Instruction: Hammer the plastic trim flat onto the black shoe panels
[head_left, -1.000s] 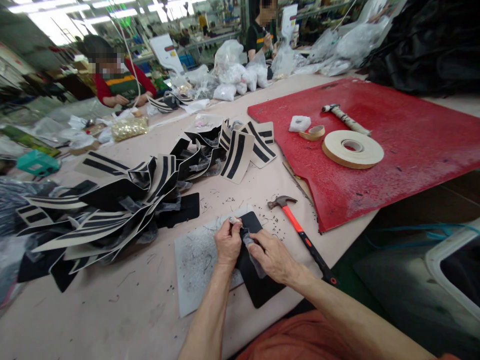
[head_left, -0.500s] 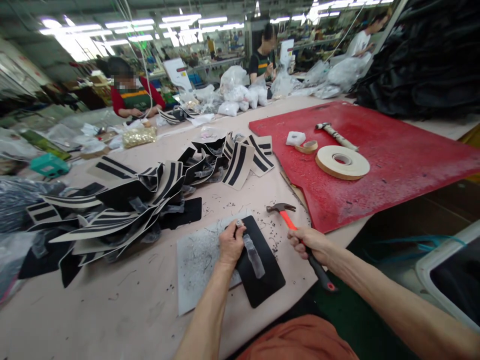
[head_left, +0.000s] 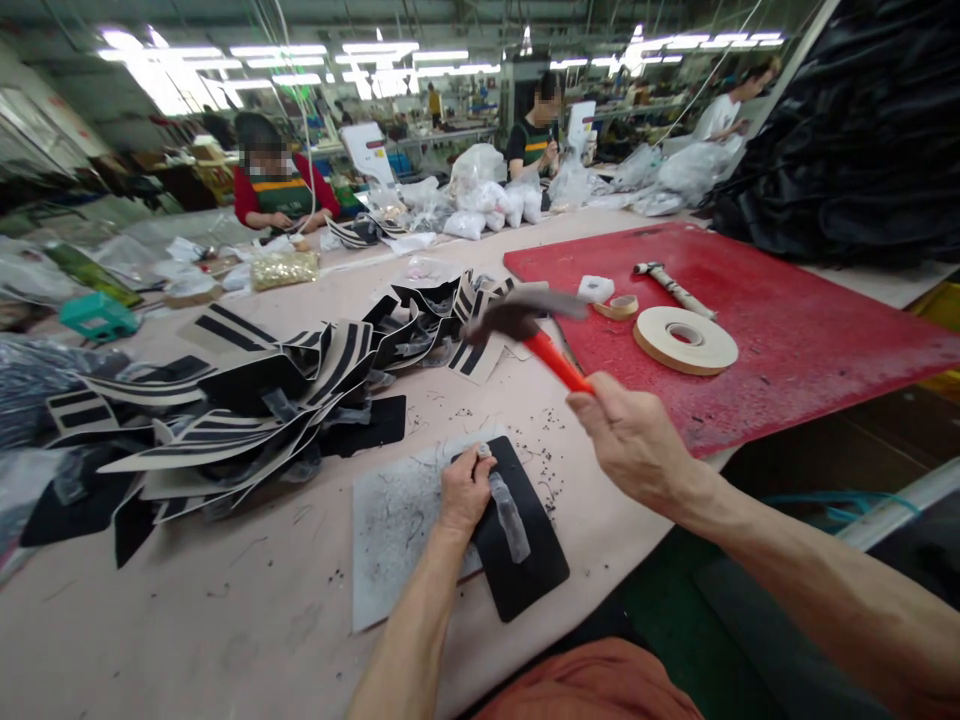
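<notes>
Two hands in your head view. Your left hand (head_left: 463, 492) is closed low on the near table, fingers pinched around a short metal tool (head_left: 484, 452) that stands upright on the far edge of a black piece (head_left: 529, 570). A clear strip (head_left: 510, 515) lies along that piece, just right of your knuckles. Under both sits a scuffed grey mat (head_left: 386, 535) with dark specks scattered round it.

Your right hand (head_left: 634, 440) is up in the air, fist wrapped round the orange handle of a hammer (head_left: 551, 358). Its head is blurred, above and beyond the left hand.

You're on a long pale pink table (head_left: 225, 620). To your left there's a loose pile of black-and-cream striped pieces (head_left: 247, 410), running far towards the middle. To your right is a red board (head_left: 810, 320) carrying a wide tape roll (head_left: 685, 338), a smaller tape roll (head_left: 621, 306), a white block (head_left: 595, 288) and a second hammer (head_left: 671, 285) with a wrapped handle.

Far along the table are white plastic bags (head_left: 480, 195). One person in red sleeves (head_left: 277, 195) sits far left and another in a dark top (head_left: 536, 145) stands behind the bags. A black heap (head_left: 847, 150) fills the far right, and strip lights (head_left: 300, 50) run along the ceiling.
</notes>
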